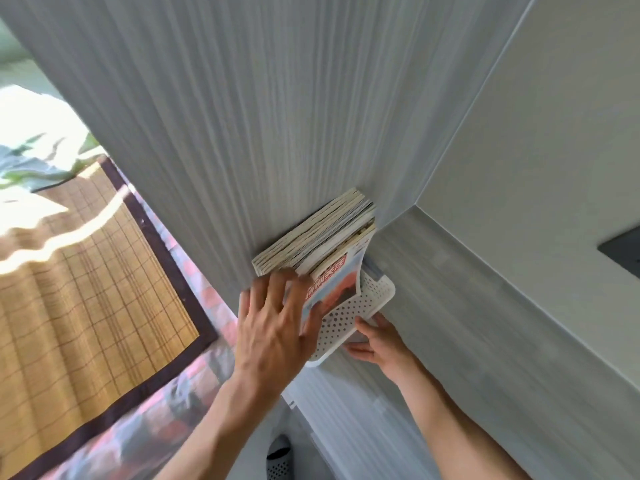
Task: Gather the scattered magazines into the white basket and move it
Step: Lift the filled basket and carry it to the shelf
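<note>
Move step — left hand (273, 327) spread on magazines (322, 244), right hand (375, 341) fingers gripping white basket (349, 313); next — steady carrying, probably.

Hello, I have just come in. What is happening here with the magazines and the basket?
A person is handling a white perforated basket filled with a stack of magazines, which stand up out of it. The left hand lies with spread fingers against the near end of the stack, steadying it. The right hand grips the basket at its lower edge. The basket sits against a grey striped panel, next to a bamboo mat. No loose magazines are in view.
</note>
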The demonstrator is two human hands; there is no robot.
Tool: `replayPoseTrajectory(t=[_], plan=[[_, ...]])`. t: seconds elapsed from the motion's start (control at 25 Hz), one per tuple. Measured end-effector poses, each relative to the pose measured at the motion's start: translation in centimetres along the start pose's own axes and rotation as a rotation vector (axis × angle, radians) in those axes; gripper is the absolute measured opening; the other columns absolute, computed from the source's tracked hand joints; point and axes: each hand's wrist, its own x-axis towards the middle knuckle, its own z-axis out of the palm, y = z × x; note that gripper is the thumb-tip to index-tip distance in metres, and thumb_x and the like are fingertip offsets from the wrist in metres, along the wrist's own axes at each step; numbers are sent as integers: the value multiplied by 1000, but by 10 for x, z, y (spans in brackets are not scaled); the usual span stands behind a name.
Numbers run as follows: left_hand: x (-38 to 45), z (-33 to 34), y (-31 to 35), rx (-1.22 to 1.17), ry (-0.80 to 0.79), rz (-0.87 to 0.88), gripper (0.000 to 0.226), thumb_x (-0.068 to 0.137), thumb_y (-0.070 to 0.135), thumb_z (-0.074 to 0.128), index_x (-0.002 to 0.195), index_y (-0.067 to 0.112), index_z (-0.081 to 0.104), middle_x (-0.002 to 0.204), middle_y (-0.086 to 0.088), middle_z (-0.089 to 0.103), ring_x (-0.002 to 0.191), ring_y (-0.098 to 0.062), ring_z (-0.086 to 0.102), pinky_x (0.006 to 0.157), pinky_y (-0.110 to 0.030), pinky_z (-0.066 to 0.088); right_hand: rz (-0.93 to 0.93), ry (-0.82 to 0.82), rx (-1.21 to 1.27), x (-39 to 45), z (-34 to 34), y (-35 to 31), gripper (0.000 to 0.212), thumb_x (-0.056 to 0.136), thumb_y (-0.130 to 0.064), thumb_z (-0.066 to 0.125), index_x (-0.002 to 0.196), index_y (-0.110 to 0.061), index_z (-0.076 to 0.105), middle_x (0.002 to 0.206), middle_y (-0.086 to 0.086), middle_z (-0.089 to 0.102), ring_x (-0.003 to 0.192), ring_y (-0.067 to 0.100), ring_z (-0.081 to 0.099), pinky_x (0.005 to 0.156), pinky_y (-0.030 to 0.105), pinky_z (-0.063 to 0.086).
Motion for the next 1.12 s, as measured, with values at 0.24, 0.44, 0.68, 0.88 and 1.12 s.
replayPoseTrajectory(t=[0.24,0.44,0.68,0.88,1.12], plan=[[-48,24,-13,-805,-119,-1158,59,73,19,81,117,32,44,120,-2,55,104,-19,57,86,-41,52,-134,408,-760,9,-29,-60,58,76,-34,74,122,-9,51,111,8,64,98,30,66,81,43,58],[-55,62,-13,-875,-433,-1208,62,70,7,77,118,34,48,106,6,66,95,-8,64,79,-28,53,255,-234,81,0,-2,-13,49,90,-25,65,130,-3,50,110,29,70,97,42,71,79,47,60],[-45,65,-6,-648,-387,-1015,84,60,28,70,137,31,37,126,-2,53,113,-22,54,96,-47,49,157,-147,-283,-11,14,-9,28,87,-26,66,110,-11,62,91,11,77,81,29,75,72,37,61],[-9,57,-21,-611,-363,-1098,87,57,29,82,131,23,37,121,-7,60,104,-30,61,87,-45,54,-319,464,-903,7,-16,-86,45,79,-26,74,117,-25,50,109,4,62,95,26,65,65,30,50],[-5,82,-9,-667,-308,-1233,78,64,19,78,126,23,32,118,-6,64,103,-32,62,87,-45,54,-380,-207,-710,45,11,-146,40,70,3,76,93,-28,64,103,1,72,98,16,68,80,35,61]])
